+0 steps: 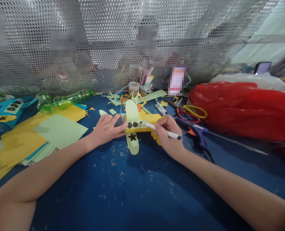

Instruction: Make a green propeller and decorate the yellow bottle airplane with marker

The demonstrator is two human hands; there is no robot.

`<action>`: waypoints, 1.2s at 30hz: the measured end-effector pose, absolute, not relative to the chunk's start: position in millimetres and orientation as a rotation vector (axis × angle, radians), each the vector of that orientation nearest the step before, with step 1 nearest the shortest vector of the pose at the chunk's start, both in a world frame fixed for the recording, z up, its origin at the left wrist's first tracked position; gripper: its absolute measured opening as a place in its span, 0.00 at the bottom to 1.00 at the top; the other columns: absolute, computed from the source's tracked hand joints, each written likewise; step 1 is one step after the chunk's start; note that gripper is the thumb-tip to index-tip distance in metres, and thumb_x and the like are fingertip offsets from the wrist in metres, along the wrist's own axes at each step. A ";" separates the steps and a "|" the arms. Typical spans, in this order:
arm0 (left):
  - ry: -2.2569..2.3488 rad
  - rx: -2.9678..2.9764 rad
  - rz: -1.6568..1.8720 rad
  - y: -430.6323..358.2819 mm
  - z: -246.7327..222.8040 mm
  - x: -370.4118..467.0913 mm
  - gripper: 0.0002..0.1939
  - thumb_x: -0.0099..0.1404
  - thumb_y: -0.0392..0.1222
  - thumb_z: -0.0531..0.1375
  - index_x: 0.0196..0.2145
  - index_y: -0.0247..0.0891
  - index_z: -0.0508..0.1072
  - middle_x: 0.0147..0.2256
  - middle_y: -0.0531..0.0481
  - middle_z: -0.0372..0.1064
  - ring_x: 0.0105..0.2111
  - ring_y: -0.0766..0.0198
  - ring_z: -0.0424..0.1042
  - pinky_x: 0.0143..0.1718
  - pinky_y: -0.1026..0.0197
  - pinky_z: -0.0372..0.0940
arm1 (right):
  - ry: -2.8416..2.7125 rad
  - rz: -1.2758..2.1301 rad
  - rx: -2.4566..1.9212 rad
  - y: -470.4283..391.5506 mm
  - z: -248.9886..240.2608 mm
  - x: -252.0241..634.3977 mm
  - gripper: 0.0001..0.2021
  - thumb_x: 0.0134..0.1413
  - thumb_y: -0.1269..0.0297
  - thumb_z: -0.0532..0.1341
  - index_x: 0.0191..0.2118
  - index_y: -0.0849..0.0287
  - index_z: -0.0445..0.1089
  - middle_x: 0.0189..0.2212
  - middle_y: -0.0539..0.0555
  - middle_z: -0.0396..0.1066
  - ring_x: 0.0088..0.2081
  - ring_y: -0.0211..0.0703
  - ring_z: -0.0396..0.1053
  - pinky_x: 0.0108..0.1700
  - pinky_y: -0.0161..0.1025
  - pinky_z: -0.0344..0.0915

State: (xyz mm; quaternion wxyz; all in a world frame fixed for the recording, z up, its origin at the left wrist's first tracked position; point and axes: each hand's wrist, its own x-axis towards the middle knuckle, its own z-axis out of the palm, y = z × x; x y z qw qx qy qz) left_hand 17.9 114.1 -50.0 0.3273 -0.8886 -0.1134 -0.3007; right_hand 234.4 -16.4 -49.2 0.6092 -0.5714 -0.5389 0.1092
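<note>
A yellow paper-covered plane (153,118) lies on the blue table, with pale green wings (132,110) and a black star on the nearer one. Black ovals run along a pale strip on its body; two are filled and the third is an outline. My left hand (108,129) presses its fingers on the plane's left end, steadying it. A white marker (163,131) with a black end is pinched in my right hand (169,134), its tip at the outlined oval.
Coloured paper sheets (60,130) and green plastic bottles (77,97) lie left. Paper scraps, markers and a pen cup (133,88) are behind the plane. Scissors (187,117), a blue glue gun (200,134) and a red plastic bag (241,110) are right. A perforated metal screen stands behind.
</note>
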 end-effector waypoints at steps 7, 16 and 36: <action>-0.304 -2.336 -0.793 113.7 -50.2 17.6 0.16 0.66 0.58 0.54 0.45 0.47 0.69 0.47 0.42 0.69 0.36 0.56 0.62 0.39 0.55 0.56 | -1.277 0.251 -1.299 -16.4 -51.9 235.9 0.09 0.52 0.73 0.56 0.25 0.54 0.56 0.20 0.44 0.56 0.21 0.35 0.54 0.24 0.37 0.52; -0.298 -2.340 -0.792 114.6 -51.5 17.2 0.16 0.66 0.58 0.54 0.45 0.47 0.69 0.48 0.42 0.69 0.36 0.56 0.62 0.39 0.55 0.56 | -1.281 0.195 -1.312 -18.1 -48.0 234.5 0.09 0.52 0.73 0.56 0.25 0.54 0.57 0.20 0.45 0.57 0.22 0.36 0.56 0.25 0.37 0.53; -0.313 -2.348 -0.775 114.3 -51.8 16.8 0.16 0.67 0.58 0.54 0.46 0.48 0.69 0.48 0.42 0.68 0.37 0.56 0.62 0.39 0.55 0.57 | -1.303 0.263 -1.292 -17.7 -51.0 234.7 0.09 0.53 0.71 0.56 0.26 0.54 0.55 0.21 0.44 0.55 0.21 0.34 0.54 0.23 0.36 0.53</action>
